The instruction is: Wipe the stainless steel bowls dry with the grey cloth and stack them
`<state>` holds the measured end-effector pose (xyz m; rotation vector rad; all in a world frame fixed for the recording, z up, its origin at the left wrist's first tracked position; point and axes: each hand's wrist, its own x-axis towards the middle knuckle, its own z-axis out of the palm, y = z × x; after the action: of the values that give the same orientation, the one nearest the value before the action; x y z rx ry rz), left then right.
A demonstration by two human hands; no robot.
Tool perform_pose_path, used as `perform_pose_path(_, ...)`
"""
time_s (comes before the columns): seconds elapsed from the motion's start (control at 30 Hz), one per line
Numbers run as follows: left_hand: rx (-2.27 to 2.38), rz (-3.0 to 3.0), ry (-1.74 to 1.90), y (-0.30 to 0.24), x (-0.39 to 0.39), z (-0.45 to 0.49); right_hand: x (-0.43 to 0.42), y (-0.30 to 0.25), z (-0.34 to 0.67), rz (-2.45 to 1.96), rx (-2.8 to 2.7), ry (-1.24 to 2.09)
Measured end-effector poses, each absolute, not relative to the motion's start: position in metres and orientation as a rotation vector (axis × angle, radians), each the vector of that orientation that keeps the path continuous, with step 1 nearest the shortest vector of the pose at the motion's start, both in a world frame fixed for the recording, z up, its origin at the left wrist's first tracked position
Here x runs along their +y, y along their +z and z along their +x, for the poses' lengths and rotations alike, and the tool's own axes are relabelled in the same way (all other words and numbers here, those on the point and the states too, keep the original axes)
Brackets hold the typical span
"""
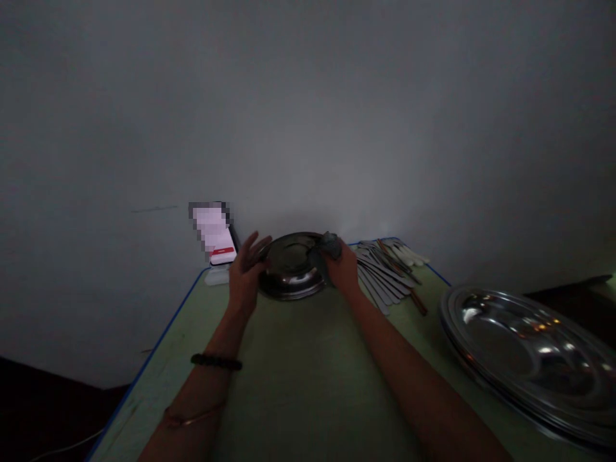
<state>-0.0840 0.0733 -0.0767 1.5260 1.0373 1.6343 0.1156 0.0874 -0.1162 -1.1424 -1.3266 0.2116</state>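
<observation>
A round, shiny metal plate point(291, 260), apparently bottom up, is at the far end of the table between my hands. My left hand point(246, 273) is at its left edge, the rim between the thumb and the raised fingers. In my right hand point(344, 269) is a bunched dark grey cloth point(323, 256), pressed against the plate's right side. Part of the cloth hangs down over the rim. The fingers of my right hand are partly hidden by the cloth.
Several metal spoons or flat-handled utensils point(385, 279) lie fanned out on the green table point(298, 359), right of my right hand. White-handled pieces point(409, 253) lie behind them. Large stacked metal trays point(510, 346) stand at the right. A phone point(216, 234) leans on the wall.
</observation>
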Motion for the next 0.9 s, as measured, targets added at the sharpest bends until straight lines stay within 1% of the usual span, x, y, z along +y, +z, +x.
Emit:
perform_pose_path(0.07, 1.115, 1.818, 1.492, -0.052, 0.07, -0.085, 0.082, -0.098, 0.116, -1.138, -1.392, 0.183)
perform_pose_path(0.13, 1.259, 2.095, 1.25, -0.033, 0.067, -0.083, 0.075, -0.082, 0.113, -1.096, -1.527, 0.114)
perform_pose_path(0.2, 1.268, 2.24, 1.082, -0.022, 0.063, -0.079, 0.069, -0.069, 0.11, -1.008, -1.693, 0.032)
perform_pose_path(0.27, 1.292, 2.294, 1.033, -0.019, 0.061, -0.074, 0.067, -0.064, 0.108, -0.96, -1.759, 0.005)
perform_pose_path(0.4, 1.378, 2.232, 1.11, -0.023, 0.06, -0.071, 0.075, -0.076, 0.114, -1.044, -1.602, 0.111)
perform_pose_path(0.5, 1.31, 1.988, 1.281, -0.036, 0.067, -0.08, 0.085, -0.099, 0.114, -1.146, -1.404, 0.259)
perform_pose_path(0.6, 1.294, 1.596, 1.542, -0.066, 0.076, -0.089, 0.091, -0.125, 0.102, -1.219, -1.276, 0.344)
perform_pose_path(0.7, 1.348, 1.372, 1.669, -0.107, 0.081, -0.091, 0.092, -0.146, 0.087, -1.263, -1.206, 0.394)
perform_pose_path(0.8, 1.353, 1.247, 1.698, -0.137, 0.082, -0.086, 0.091, -0.155, 0.083, -1.28, -1.161, 0.41)
perform_pose_path(0.9, 1.298, 1.287, 1.673, -0.139, 0.077, -0.084, 0.09, -0.145, 0.093, -1.267, -1.15, 0.373)
